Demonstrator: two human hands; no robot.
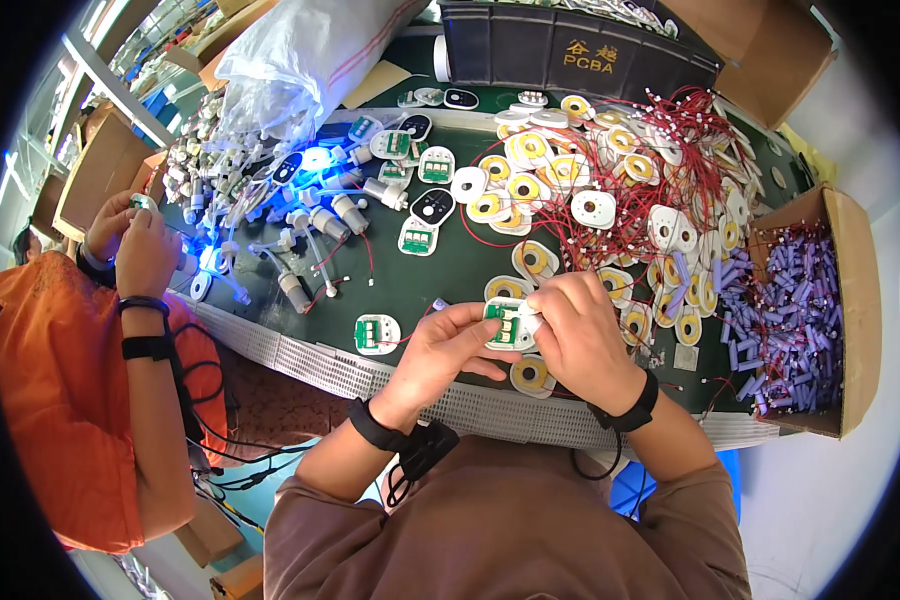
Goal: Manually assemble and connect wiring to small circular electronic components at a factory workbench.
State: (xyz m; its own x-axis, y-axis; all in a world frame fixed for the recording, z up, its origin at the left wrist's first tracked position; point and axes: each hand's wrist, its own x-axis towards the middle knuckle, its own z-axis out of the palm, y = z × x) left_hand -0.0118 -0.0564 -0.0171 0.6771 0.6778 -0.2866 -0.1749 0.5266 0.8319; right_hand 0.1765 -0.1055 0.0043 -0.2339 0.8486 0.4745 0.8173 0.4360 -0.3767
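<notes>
1. The person's left grip [438, 348] is pinching the left side of a white casing [523, 342], its thumb lying at the edge of a green circuit board [493, 327] set inside
2. The right grip [578, 315] has its thumb and fingers pressed together on the casing's right edge
3. The casing is held just above the near edge of the dark green tabletop [420, 290], between both grips
4. A similar open casing with a green board [378, 335] lies on the tabletop, left of the left grip
5. Beyond the right grip spreads a heap of white discs with yellow rings [527, 190], tangled with red wires [598, 245]
6. At the far right, a cardboard box [863, 310] holds many purple cylinders [795, 310]
7. Grey cylindrical parts [350, 214] lie at the left around a blue glow, below a clear plastic bag [300, 60]
8. A co-worker's hands [148, 258] are raised at the left, above an orange garment [65, 390]
</notes>
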